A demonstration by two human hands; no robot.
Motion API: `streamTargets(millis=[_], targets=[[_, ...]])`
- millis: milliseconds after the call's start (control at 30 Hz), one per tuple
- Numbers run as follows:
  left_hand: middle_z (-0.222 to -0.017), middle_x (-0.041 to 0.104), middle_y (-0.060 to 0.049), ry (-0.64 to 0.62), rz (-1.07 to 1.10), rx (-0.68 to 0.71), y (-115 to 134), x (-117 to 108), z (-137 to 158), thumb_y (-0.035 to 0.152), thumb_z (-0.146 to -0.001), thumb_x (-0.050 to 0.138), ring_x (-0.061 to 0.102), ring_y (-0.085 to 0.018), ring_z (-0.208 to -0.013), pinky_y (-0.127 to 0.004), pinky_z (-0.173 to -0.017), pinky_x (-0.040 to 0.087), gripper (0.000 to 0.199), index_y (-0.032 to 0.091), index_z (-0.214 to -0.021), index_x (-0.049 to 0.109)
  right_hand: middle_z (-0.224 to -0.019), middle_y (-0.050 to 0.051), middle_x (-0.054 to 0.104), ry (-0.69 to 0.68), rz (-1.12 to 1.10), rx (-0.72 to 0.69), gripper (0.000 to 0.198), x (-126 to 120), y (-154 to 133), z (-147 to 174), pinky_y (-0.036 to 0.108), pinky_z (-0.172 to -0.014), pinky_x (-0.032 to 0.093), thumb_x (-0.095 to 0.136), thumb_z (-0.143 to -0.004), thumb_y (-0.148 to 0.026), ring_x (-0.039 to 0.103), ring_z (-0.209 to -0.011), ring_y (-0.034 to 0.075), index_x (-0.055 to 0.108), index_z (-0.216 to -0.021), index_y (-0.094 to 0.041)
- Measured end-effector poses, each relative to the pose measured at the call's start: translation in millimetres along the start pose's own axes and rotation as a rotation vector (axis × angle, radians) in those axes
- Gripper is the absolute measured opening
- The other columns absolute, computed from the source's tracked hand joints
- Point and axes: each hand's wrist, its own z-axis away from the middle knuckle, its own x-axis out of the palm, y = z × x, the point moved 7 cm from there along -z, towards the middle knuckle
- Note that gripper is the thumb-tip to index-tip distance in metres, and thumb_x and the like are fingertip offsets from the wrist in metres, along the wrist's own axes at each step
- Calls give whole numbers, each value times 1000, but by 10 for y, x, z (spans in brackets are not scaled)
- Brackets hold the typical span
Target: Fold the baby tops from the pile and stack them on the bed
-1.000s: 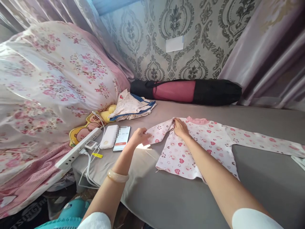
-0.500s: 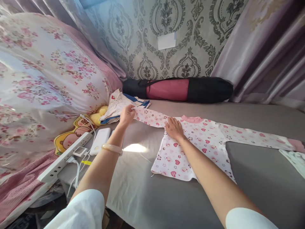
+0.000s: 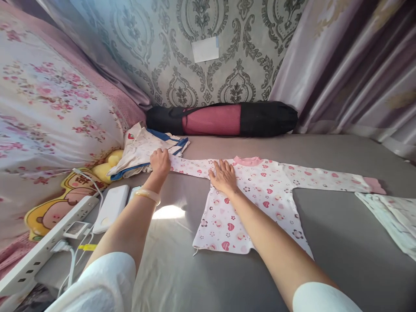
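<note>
A child's long-sleeved shirt [image 3: 250,208], white with pink hearts and flowers and a pink collar, lies spread flat on the grey sheet [image 3: 338,242]. My left hand [image 3: 160,162] is closed around the end of its left-hand sleeve, hiding the cuff. With fingers stretched out, my right hand [image 3: 224,177] rests flat on the shirt near that shoulder. The other sleeve reaches out to the right, its pink cuff in sight. Just behind my left hand is a pile of cream and blue clothing [image 3: 139,145].
A black and pink rolled bag [image 3: 211,120] lies along the wall. To the left are a power strip [image 3: 48,242] with cables, a white power bank [image 3: 111,208] and a yellow cartoon cushion [image 3: 55,212]. Folded pale clothing [image 3: 390,216] lies at the right edge.
The view has swung to the right, showing more of the folded clothing there. My left hand still grips the sleeve end, and the sleeve looks straighter. My right hand stays flat on the shirt.
</note>
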Motion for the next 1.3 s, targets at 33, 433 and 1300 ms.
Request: streamTargets(millis=[33,433,1300], targets=[[-119,57,-26,35,-18,-1,46,-23,14,14,-83,44,51,-39,-115,-47,-91,40,36,7,-114,60,-160,12,33,3,-2,0,61,-1,-1,3,47,-118,14,29,-100,-49,24,-146,31,41,-150,-16],[-131,58,-17,-123,288,286,1213,459,338,30,-97,35,50,-30,-124,-47,-105,32,36,18,-125,54,-158,10,36,52,-13,-8,60,-18,-5,23,46,-118,15,29,-100,-49,26,-146,30,42,-149,-18],[-97,67,-11,-287,313,270,862,-15,1562,37,-93,45,62,-28,-97,-37,-83,45,21,19,-94,57,-160,8,31,-465,-231,-279,59,-674,531,1387,40,-120,23,41,-94,-38,24,-149,26,43,-149,-20]])
